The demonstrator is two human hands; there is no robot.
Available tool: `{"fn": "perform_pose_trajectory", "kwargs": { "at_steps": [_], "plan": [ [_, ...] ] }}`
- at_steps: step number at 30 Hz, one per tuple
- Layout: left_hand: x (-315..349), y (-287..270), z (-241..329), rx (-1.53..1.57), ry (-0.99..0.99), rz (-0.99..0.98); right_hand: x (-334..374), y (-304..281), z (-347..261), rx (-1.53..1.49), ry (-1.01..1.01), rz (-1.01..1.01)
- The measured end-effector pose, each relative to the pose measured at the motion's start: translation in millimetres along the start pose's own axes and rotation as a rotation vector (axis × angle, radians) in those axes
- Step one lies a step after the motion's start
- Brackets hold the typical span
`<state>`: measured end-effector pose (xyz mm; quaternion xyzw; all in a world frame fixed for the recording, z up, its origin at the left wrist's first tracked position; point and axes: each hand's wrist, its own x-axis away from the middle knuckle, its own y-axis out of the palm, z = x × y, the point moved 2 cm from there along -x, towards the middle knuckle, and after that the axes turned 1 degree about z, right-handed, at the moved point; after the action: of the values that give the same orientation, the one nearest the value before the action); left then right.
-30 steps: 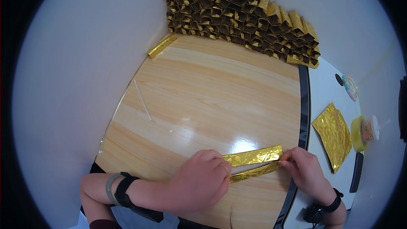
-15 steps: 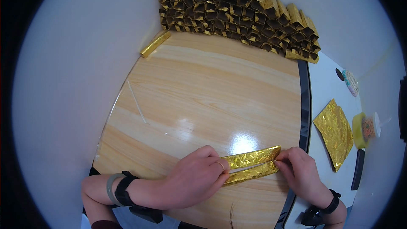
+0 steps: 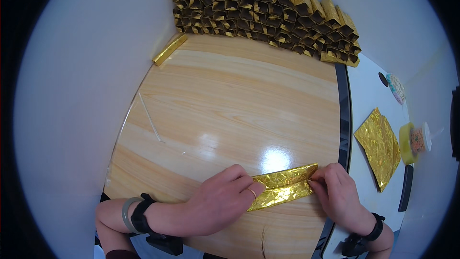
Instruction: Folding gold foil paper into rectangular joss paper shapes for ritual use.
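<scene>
A strip of folded gold foil paper [image 3: 282, 189] lies slantwise at the near side of the wooden table, with a crease running along its length. My left hand [image 3: 223, 199] pinches its left end, covering that end with curled fingers. At the other end my right hand [image 3: 335, 192] grips the edge between thumb and forefinger. A stack of gold foil paper sheets [image 3: 379, 148] rests on the white surface to the right of my right hand.
Many folded gold paper tubes [image 3: 263, 14] are piled at the far edge. One gold tube [image 3: 170, 49] lies at the far left. A thin white stick [image 3: 150, 117] lies on the table [image 3: 230, 100]. A yellow tape roll [image 3: 407, 144] and a small tub [image 3: 421, 138] stand at right.
The pale gap between the two folded halves of the foil paper has closed to a crease. My left hand has shifted slightly along it; both hands still hold the ends.
</scene>
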<state>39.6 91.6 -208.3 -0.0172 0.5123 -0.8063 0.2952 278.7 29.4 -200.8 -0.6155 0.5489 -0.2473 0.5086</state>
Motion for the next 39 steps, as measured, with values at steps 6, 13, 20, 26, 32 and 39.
{"fn": "perform_pose_trajectory", "kwargs": {
  "at_steps": [6, 13, 20, 26, 32, 39],
  "plan": [
    [-7, 2, 0, 0.006, 0.028, -0.008, -21, 0, 20, 0.034, -0.078, 0.055],
    [-17, 0, -2, 0.001, -0.032, -0.032, -30, 3, 27, 0.028, -0.080, 0.045],
    [-11, 3, -6, -0.270, 0.061, -0.144, -26, 0, 13, 0.221, -0.116, 0.066],
    [-12, 2, -5, -0.315, 0.087, -0.135, -17, 12, -22, 0.093, -0.252, -0.385],
    [-6, 1, -9, -0.189, 0.206, -0.033, -22, 7, -17, 0.094, -0.322, -0.442],
    [-9, -5, -6, -0.078, 0.062, 0.003, -22, -7, 6, 0.223, -0.219, -0.521]
  ]
}}
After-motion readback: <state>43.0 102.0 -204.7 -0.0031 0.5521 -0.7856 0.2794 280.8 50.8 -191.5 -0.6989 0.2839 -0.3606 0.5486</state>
